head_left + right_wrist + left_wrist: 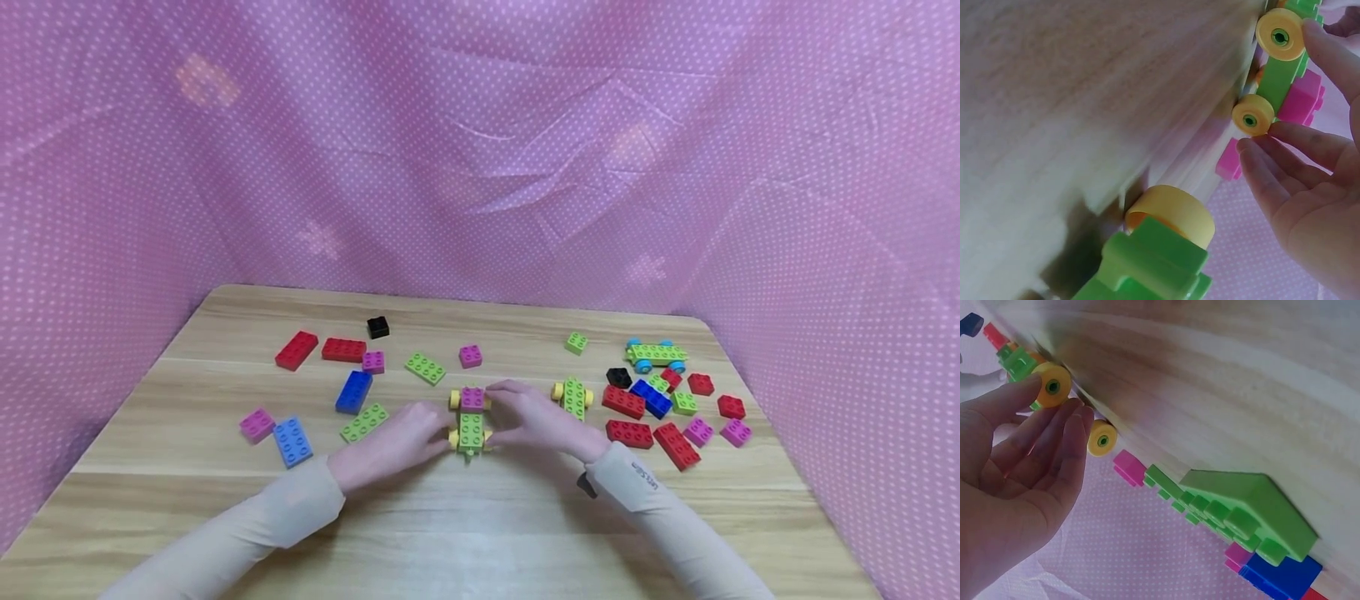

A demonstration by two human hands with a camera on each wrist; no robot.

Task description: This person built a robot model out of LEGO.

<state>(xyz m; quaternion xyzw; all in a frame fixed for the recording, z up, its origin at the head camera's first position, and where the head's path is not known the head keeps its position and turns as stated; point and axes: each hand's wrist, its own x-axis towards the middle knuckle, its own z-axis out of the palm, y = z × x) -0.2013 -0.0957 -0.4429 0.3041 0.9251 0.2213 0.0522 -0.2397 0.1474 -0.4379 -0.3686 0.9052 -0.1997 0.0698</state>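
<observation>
The fingers (1072, 437) of the left hand (397, 442) are loosely bent, the thumb meeting the near yellow wheel (1054, 386) of a green car (471, 435) and the fingertips just beside that wheel; whether they pinch it, I cannot tell. The right hand (542, 421) is spread along the car's opposite side, its thumb at the near wheel there and its fairly straight fingers at the far one, without closing round either. The green car stands on its wheels on the bench (465, 542), between the two hands, and a pink block (472, 398) sits on its far end, studs up.

Just right of the right hand is a second car (574, 396), also green with yellow wheels. Beside the left hand lies a green brick (365, 423); farther left are a light blue brick (292, 442) and a pink brick (257, 425), side by side. Beyond the left hand lie a dark blue brick (354, 392), two red bricks (297, 350) and a black block (378, 327). Out on the right, a cluster of mostly red bricks (623, 401) spreads in front of a third car (657, 353) with blue wheels. Pink dotted cloth (480, 167) hangs behind the bench and along both sides.
</observation>
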